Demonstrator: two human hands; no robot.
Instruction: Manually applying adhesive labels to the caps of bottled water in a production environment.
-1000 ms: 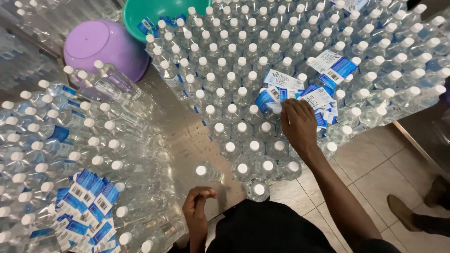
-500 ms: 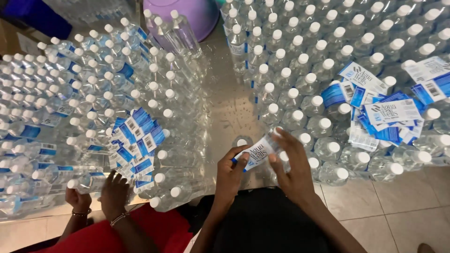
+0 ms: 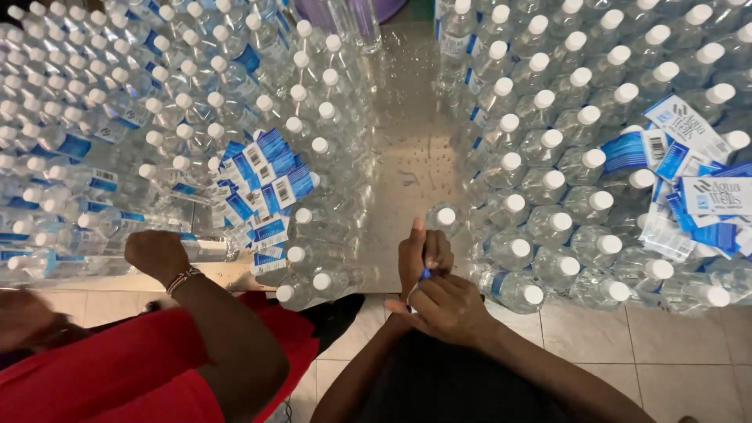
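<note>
1. The left hand [image 3: 421, 254] and right hand [image 3: 448, 307] are pinching a blue-and-white label [image 3: 424, 275] between them at the table [image 3: 399, 157] edge.
2. A bottle [image 3: 445, 218] is standing just beyond the hands.
3. A co-worker's hand [image 3: 157, 252] is gripping a lying bottle [image 3: 207, 249] on the left.
</note>
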